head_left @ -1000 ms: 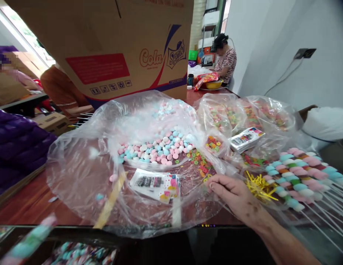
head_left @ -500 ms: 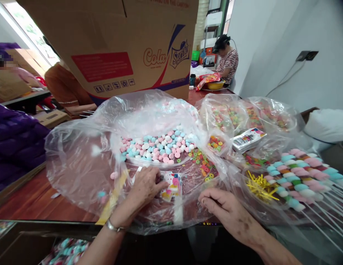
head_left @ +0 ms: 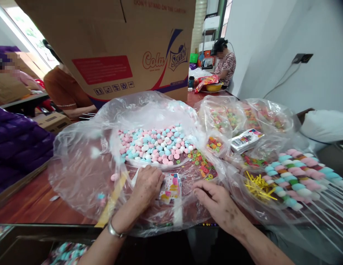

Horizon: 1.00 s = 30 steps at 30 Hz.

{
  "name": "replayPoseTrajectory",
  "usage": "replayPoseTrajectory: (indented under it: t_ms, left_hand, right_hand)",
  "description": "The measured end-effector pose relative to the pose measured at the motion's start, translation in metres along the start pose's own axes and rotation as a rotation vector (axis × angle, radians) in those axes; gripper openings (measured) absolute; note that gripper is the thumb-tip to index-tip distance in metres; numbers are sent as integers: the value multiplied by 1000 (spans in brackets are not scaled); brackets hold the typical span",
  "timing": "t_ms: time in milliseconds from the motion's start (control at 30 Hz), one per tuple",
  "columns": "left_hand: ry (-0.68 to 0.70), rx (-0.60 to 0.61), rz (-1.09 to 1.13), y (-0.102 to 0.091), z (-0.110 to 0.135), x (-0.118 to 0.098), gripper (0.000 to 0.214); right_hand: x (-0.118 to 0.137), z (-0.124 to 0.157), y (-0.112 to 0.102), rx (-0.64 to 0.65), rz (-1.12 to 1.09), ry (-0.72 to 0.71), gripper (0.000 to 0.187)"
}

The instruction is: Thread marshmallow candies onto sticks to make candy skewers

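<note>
My left hand [head_left: 147,184] rests at the left end of a stack of small printed packets [head_left: 171,189]. Its fingers are curled and their tips hidden, so what they may pinch does not show. To the right of that stack, over the clear plastic sheet [head_left: 77,176], my right hand [head_left: 212,197] hovers with thumb and forefinger drawn together; anything between them is too small to make out. Pink, blue and white marshmallows [head_left: 157,145] lie spread beyond both hands. Ring-shaped gummies [head_left: 204,165] lie beyond my right hand.
Marshmallow skewers [head_left: 298,176] and yellow twist ties [head_left: 258,187] are at the right. Behind them lie another printed stack [head_left: 247,140] and bags of gummies [head_left: 229,116]. A tall carton [head_left: 105,44] stands at the back. Other people [head_left: 226,62] sit beyond.
My left thumb has drawn in from the face of the printed stack, and the fingers have curled closer. My right hand has moved slightly up and left, towards the stack.
</note>
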<state>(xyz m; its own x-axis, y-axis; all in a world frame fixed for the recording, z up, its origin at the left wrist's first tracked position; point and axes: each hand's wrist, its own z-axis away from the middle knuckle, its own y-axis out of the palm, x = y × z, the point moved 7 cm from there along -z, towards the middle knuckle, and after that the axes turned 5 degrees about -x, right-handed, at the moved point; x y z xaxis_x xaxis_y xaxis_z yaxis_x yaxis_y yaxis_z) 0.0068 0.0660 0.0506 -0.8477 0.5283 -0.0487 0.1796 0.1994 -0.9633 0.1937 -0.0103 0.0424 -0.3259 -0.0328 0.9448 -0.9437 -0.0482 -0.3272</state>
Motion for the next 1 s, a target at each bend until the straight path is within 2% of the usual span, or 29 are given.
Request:
replayPoseTrajectory:
  t_ms: [133,267,433,533,600,700,767,833,900,1000]
  left_hand:
    - [-26,-52,-83,-6,1,-5,25]
    - [-105,20,-30,1,5,8,21]
    - [-26,64,86,10,2,13,20]
    - [4,35,119,12,0,13,23]
    - [-14,-28,98,8,-1,11,26]
    - [20,-232,1,-12,-1,-5,29]
    - [95,-351,-46,-29,-1,-25,29]
    - [145,-389,-47,-40,-3,-44,29]
    - [159,-372,-14,-45,-6,-56,28]
    - [122,-401,78,-53,-10,-62,19]
  right_hand:
    - [8,-11,2,-50,-15,-38,20]
    - [6,-13,8,-4,3,-52,19]
    - [-5,-9,13,8,57,-66,19]
    - [-4,-10,13,0,76,-74,20]
    - [-2,-13,12,-22,66,-50,20]
    - [2,-21,13,-83,19,3,20]
    - [6,-28,12,-141,14,6,32]
    - [13,-34,11,-179,31,-45,32]
    - [18,-38,8,-205,49,-112,17]
    - [19,-40,-4,-234,50,-162,20]
